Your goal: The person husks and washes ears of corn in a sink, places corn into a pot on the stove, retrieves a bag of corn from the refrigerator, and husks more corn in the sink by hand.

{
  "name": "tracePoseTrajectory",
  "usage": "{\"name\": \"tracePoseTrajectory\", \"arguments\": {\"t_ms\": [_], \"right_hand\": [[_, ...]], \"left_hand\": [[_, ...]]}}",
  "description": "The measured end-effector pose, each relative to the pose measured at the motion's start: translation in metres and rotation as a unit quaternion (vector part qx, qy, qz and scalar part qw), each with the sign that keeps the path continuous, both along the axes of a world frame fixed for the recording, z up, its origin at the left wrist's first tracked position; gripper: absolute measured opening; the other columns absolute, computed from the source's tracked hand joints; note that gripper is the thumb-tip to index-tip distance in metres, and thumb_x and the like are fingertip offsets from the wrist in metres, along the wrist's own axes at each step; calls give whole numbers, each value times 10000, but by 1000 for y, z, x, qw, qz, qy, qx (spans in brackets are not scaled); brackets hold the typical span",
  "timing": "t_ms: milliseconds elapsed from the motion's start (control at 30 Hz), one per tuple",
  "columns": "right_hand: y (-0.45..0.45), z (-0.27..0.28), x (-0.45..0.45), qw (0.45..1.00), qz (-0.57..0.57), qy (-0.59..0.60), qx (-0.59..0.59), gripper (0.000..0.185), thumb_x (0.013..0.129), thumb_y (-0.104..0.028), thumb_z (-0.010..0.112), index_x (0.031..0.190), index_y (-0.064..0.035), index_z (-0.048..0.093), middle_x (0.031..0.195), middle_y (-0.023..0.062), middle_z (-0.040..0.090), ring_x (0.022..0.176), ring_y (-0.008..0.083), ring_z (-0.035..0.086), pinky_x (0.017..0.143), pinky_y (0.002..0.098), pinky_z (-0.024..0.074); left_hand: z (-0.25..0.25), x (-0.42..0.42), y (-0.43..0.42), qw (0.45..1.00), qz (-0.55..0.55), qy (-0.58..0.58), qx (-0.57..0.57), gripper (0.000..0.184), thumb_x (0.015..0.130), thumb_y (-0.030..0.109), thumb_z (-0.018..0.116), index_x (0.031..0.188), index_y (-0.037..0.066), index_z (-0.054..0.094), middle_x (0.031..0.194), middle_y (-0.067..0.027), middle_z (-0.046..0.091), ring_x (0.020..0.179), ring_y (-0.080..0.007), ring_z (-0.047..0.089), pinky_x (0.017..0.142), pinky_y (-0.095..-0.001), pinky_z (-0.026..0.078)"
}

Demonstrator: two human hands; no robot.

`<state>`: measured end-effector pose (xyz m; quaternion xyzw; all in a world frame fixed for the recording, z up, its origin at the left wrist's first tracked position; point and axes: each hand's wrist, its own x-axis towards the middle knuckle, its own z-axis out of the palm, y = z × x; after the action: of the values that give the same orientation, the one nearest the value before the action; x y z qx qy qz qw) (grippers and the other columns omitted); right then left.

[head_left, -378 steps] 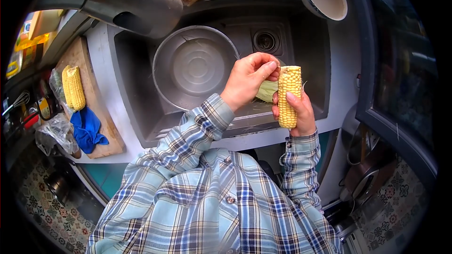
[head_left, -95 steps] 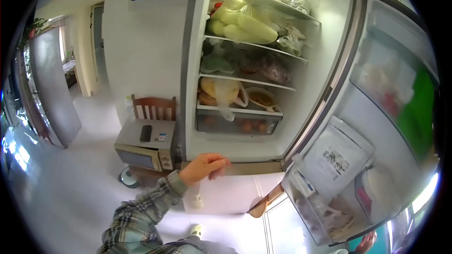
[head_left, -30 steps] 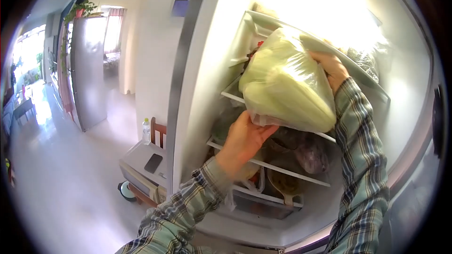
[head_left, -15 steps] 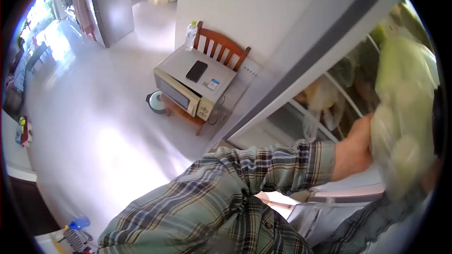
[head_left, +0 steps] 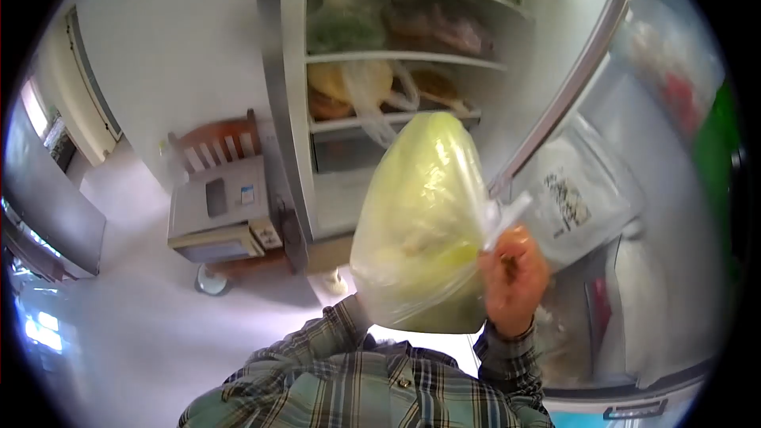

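Observation:
A large clear plastic bag of yellow-green leafy vegetable point(head_left: 424, 214), which looks like napa cabbage, is held up in front of my chest before the open fridge. My right hand point(head_left: 515, 281) is closed on the gathered end of the bag at its right side. At the lower left of the bag, my left hand point(head_left: 361, 311) supports it from behind; its fingers are hidden by the bag. Both sleeves are plaid.
Fridge shelves point(head_left: 396, 57) hold several bagged foods. The open fridge door point(head_left: 579, 71) at the right carries a white printed pouch point(head_left: 567, 198) and other bags. At the left, a microwave point(head_left: 218, 206) stands on a wooden chair point(head_left: 218, 143), with a phone point(head_left: 216, 196) on top.
My view has swung right to face the fridge. The bag has moved from the far right to before my chest, and my right hand, mostly hidden before, now shows gripping its end.

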<state>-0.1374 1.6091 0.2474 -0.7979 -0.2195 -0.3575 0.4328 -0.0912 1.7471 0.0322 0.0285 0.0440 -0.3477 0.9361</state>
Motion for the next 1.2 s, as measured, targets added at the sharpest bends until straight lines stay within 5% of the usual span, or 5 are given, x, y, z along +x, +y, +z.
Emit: {"name": "tracePoseTrajectory", "arguments": {"t_ms": [367, 767, 933, 1033, 1200], "right_hand": [[-12, -74, -153, 806, 123, 557, 161, 337, 750, -15, 554, 1081, 15, 496, 981, 45, 561, 880, 103, 522, 786, 249, 425], [4, -204, -311, 782, -94, 426, 445, 315, 753, -2, 543, 1065, -24, 502, 831, -20, 534, 732, 76, 489, 653, 221, 409], [-3, -220, -394, 694, -232, 424, 534, 286, 743, 12, 565, 1019, -31, 504, 816, -20, 528, 740, 62, 488, 655, 215, 403], [-11, -217, -424, 701, -305, 348, 543, 302, 747, 29, 562, 1035, -16, 483, 847, -10, 541, 782, 63, 509, 685, 195, 411], [-69, -186, -464, 718, -377, 227, 540, 225, 739, 68, 541, 929, -37, 480, 789, -31, 476, 694, 42, 456, 629, 171, 382]], "left_hand": [[-60, -184, 39, 955, -43, -13, 294, 344, 885, 200, 448, 1163, -1, 471, 1103, -111, 537, 995, -204, 532, 850, -327, 458], [-20, -283, -3, 783, -206, -460, 366, 333, 897, 136, 440, 1196, -11, 448, 1139, -90, 506, 1029, -181, 499, 853, -286, 448], [-241, -274, 44, 677, -498, -349, 415, 254, 903, 195, 413, 1038, -2, 500, 987, -109, 568, 876, -184, 566, 781, -295, 480], [-219, -256, -27, 770, -364, -164, 497, 303, 920, 218, 341, 780, 5, 506, 935, -202, 583, 863, -293, 586, 810, -428, 474], [-123, -238, -246, 929, -324, 123, 132, 249, 877, 193, 413, 791, -25, 498, 1112, -263, 506, 1076, -383, 470, 949, -472, 382]]}}
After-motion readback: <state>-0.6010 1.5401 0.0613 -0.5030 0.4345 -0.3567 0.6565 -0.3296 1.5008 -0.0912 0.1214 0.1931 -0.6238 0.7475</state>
